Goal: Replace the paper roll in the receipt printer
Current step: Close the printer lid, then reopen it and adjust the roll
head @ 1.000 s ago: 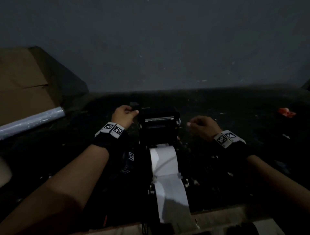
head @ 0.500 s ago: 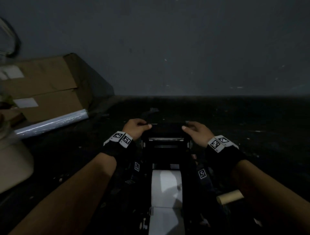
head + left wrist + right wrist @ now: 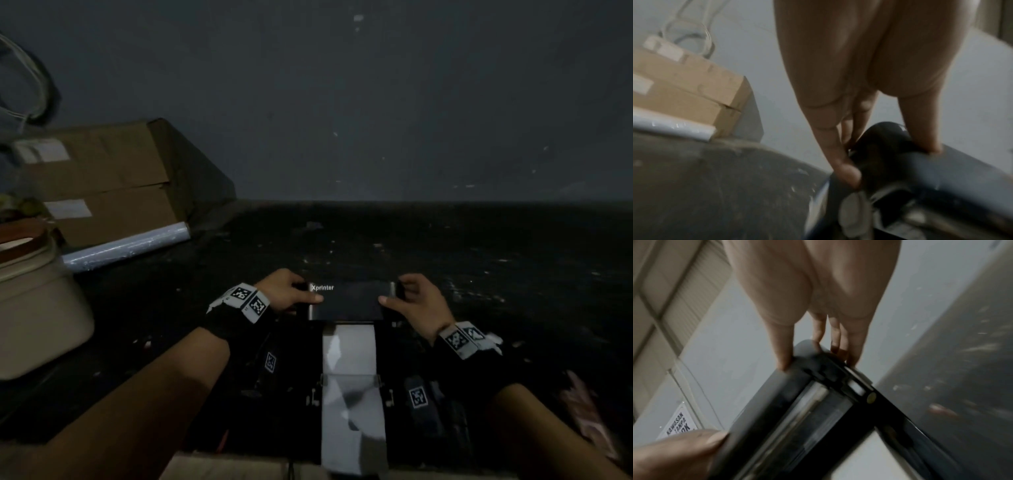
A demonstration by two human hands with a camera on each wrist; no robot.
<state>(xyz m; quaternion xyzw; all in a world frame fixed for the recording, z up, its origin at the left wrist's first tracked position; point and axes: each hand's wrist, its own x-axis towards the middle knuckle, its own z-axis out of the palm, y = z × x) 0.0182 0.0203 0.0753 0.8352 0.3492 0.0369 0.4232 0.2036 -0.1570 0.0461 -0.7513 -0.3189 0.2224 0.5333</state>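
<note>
Head view showed the printer lid [image 3: 347,301] lying crosswise between both hands, left hand [image 3: 287,294] and right hand [image 3: 418,306] each gripping one end, equally near, paper strip [image 3: 349,394] trailing toward the person.

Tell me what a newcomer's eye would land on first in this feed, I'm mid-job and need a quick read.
First, the white paper strip running toward the camera from the black printer at centre. Next, the printer's lid, marked Xprinter, gripped at its two ends by the left hand and the right hand. At far left, a cardboard box with a shiny film roll lying against it.
</note>
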